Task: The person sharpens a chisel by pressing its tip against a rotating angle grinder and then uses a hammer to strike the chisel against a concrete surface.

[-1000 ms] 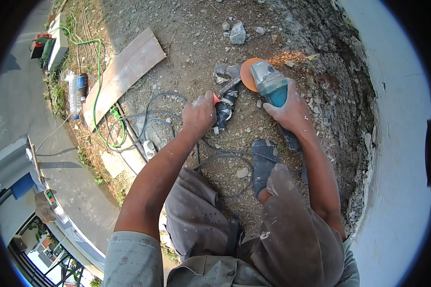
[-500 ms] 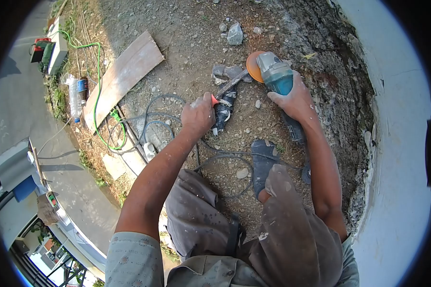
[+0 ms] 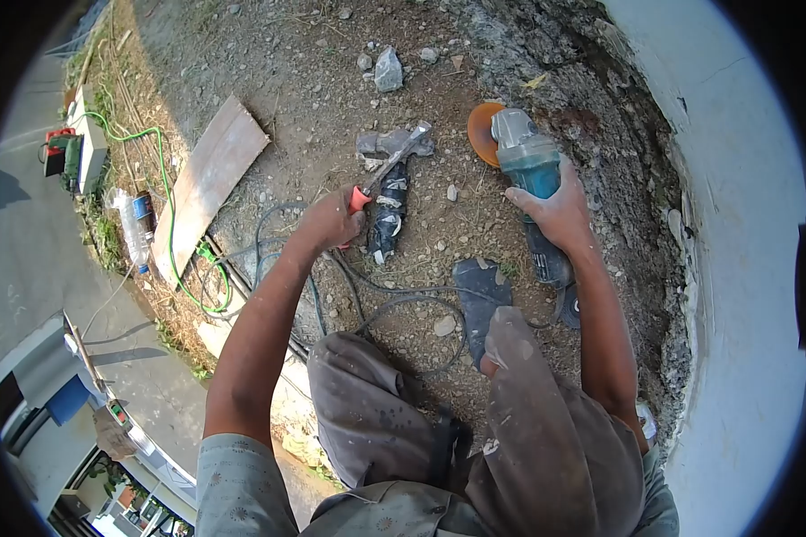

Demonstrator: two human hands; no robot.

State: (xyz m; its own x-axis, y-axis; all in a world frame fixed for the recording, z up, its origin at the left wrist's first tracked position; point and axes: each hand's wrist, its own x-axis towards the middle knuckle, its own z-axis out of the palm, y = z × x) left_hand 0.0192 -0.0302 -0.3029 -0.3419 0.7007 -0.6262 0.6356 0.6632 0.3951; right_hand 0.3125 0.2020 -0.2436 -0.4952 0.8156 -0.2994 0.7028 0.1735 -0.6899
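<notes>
My left hand [image 3: 331,219] is wrapped round the red-orange handle of a chisel [image 3: 396,165], its metal blade slanting up and to the right. Under that blade a hammer [image 3: 388,213] lies on the ground, its handle bound in black tape with pale scraps on it. My right hand [image 3: 560,213] grips a teal and grey angle grinder [image 3: 530,168] by its body. The grinder's orange disc [image 3: 484,134] points to the far left, and a gap separates it from the chisel's tip.
Loose cable [image 3: 403,294] loops over the gravel near my shoe [image 3: 482,295]. A wooden board [image 3: 210,183] and a green cord [image 3: 167,192] lie at left, beside a plastic bottle [image 3: 132,231]. Stones [image 3: 388,70] sit ahead. A white wall [image 3: 734,268] rises at right.
The chisel's tip has come away from the orange disc, with my left hand shifting left. The grinder stays in my right hand, and the view has swung slightly right.
</notes>
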